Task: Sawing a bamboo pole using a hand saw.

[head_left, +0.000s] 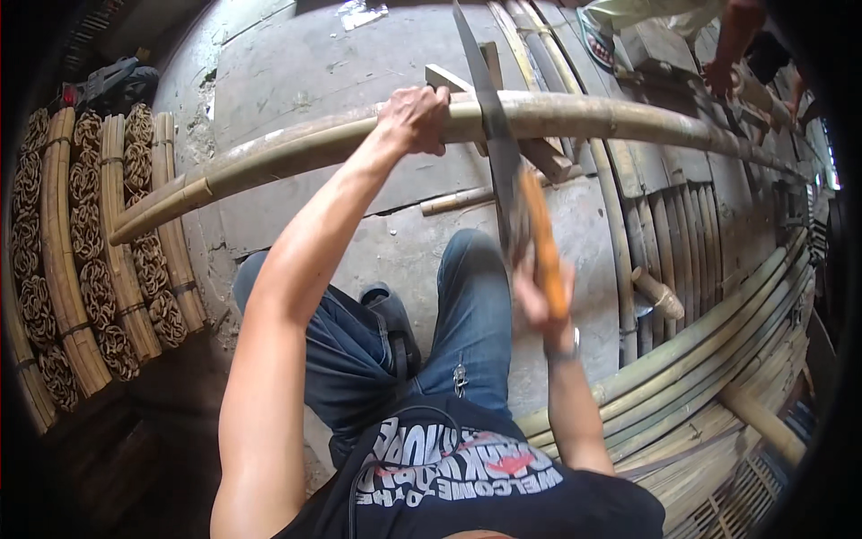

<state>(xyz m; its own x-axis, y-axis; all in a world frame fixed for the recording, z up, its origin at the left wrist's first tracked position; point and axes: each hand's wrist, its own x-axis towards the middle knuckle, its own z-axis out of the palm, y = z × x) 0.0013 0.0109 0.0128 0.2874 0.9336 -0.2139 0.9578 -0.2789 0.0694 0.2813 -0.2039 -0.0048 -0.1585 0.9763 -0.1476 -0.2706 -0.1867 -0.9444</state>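
A long, pale bamboo pole [593,117] runs across in front of me, propped on crossed wooden pieces [549,160]. My left hand [415,119] is wrapped over the pole, just left of where a hand saw [541,238] meets it. My right hand [544,296] grips the saw by its orange handle, slightly blurred by motion. The dark blade lies across the pole, its tip pointing up and away; how deep it sits in the bamboo I cannot tell. Beneath the pole, a short bamboo piece [456,200] lies on the concrete floor.
Tied bundles of bamboo strips [72,269] stand at the left. Long bamboo poles [682,323] and a row of slats [673,242] lie at the right. At the upper right another person's hand [717,79] and sandalled foot [596,40] show near wooden blocks.
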